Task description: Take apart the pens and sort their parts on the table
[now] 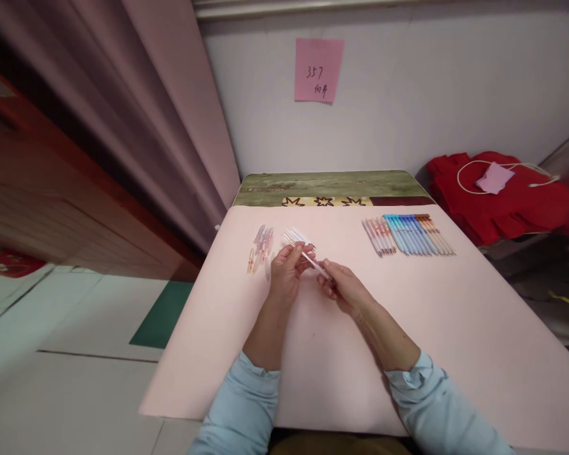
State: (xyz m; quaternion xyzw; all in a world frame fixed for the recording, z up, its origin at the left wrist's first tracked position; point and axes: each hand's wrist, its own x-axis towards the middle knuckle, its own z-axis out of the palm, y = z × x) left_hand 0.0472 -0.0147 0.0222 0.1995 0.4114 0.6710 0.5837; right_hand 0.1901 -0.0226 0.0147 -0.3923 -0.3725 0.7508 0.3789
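Both my hands meet over the middle of the pale pink sheet. My left hand (285, 270) is closed, thumb and fingers pinching the far end of a slim whitish pen (317, 265). The near end is gripped by my right hand (345, 284), its fingers curled round it. The pen slants between the two hands, and its ends are partly hidden by fingers. Just beyond my left hand lie several thin white sticks like pen refills (291, 234), partly covered by the fingers. Left of that hand is a loose group of pale, see-through pen parts (263, 241).
A neat row of pens in pink, blue (408, 235) and brown lies at the right rear. The pink sheet (227, 354) covers most of a green-patterned table (322, 182). A pink note (318, 71) hangs on the wall. Red cloth (497, 218) with a white cable is at right.
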